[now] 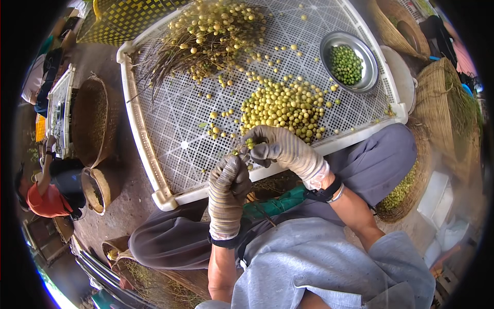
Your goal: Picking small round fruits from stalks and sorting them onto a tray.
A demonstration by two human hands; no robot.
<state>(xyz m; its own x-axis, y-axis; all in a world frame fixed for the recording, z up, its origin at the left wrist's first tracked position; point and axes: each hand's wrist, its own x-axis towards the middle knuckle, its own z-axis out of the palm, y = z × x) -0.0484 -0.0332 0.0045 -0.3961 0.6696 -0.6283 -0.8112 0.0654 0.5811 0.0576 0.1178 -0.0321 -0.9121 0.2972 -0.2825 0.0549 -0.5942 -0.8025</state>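
Note:
Both my hands wear striped work gloves with dark grey fingers. My left hand [230,185] is closed on a thin fruit-bearing stem [236,152] near the tray's front edge. Just to its right, my right hand [279,148] has thumb and fingers around small green fruits [249,144] on the same sprig. Beyond them, a heap of loose yellow-green round fruits [283,108] lies on a white perforated plastic tray [170,154]. A bundle of cut branches with yellowish fruits [208,38] rests at the tray's back left. A metal bowl [370,79] at the right holds green fruits [346,65].
Wicker baskets stand left [90,119] and right [444,100] of the tray; another basket with fruits [399,193] is beside my right knee. A yellow woven plastic basket [127,23] stands behind. A person in an orange shirt [46,199] sits at another tray [60,112] on the left.

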